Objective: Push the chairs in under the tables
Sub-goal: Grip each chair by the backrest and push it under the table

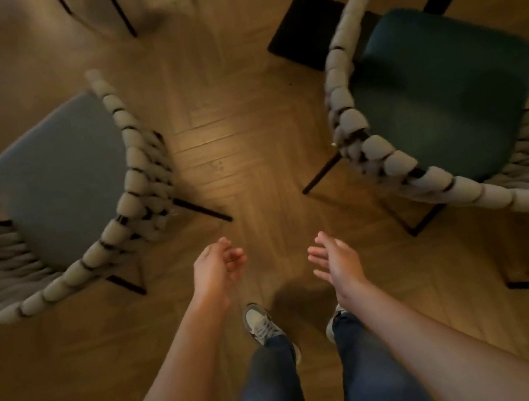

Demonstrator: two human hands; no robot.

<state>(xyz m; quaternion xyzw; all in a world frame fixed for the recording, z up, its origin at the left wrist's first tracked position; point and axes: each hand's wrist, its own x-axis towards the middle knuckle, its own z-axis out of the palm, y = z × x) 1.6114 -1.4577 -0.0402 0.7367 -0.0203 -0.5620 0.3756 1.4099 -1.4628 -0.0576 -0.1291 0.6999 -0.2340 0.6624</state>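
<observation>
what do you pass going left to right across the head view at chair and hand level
grey-seat chair → left hand → right hand → green-seat chair

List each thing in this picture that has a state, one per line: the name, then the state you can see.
Left hand: fingers loosely curled, holds nothing.
Right hand: fingers straight, holds nothing.
Grey chair: upright on the floor, seat bare, untouched.
Green chair: upright, seat bare, untouched, beside a black table base.
</observation>
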